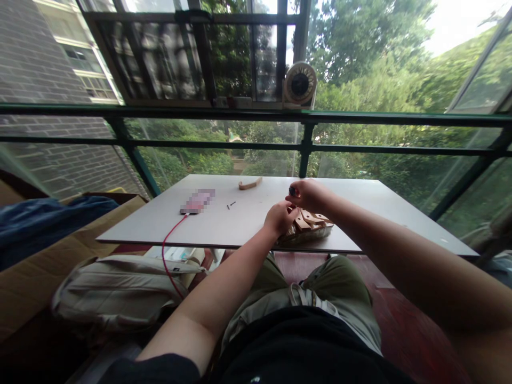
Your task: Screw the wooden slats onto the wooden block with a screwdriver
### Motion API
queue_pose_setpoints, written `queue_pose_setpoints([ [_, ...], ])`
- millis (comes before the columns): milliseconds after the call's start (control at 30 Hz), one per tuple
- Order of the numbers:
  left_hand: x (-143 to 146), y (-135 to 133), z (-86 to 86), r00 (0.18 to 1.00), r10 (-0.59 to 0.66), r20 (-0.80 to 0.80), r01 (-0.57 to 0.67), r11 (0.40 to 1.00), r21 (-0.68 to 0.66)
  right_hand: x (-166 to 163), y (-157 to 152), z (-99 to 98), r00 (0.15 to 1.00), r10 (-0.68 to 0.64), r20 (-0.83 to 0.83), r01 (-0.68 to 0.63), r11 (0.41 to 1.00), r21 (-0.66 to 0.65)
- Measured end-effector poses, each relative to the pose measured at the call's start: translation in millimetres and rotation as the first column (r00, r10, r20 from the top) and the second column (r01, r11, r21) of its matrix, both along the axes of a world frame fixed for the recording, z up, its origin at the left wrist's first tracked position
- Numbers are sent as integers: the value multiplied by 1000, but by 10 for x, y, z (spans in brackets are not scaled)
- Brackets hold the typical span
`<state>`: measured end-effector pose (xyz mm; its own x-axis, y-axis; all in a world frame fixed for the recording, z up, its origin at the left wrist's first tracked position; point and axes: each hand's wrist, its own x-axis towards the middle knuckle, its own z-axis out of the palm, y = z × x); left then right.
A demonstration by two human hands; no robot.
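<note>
My right hand point(308, 194) is closed around a dark-ended tool point(292, 191); its handle end shows at the fist, and the rest is hidden. Just below it, my left hand point(281, 216) has its fingers bent and pressed together at the near side of several light wooden pieces with drilled holes point(303, 223). What the left fingers grip is hidden. The wooden pieces lie in a shallow container point(316, 234) at the table's near edge, partly covered by my left hand and right forearm.
On the white table point(224, 229) lie a curved wooden piece point(250, 184), two small screws point(231, 205) and a blurred-out phone point(197, 202) with a red cable point(165, 250). A fan point(300, 84) stands beyond the green railing point(200, 112). A bag point(116, 290) and cardboard box point(52, 261) are at left.
</note>
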<state>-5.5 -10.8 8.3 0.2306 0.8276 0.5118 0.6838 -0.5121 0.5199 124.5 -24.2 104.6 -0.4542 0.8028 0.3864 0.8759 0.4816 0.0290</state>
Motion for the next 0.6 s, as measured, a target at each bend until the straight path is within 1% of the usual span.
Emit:
queue_pose_setpoints([
  [600, 5, -37, 35, 999, 19, 44, -18, 999, -44, -6, -37, 15, 1000, -4, 11, 4, 1000, -18],
])
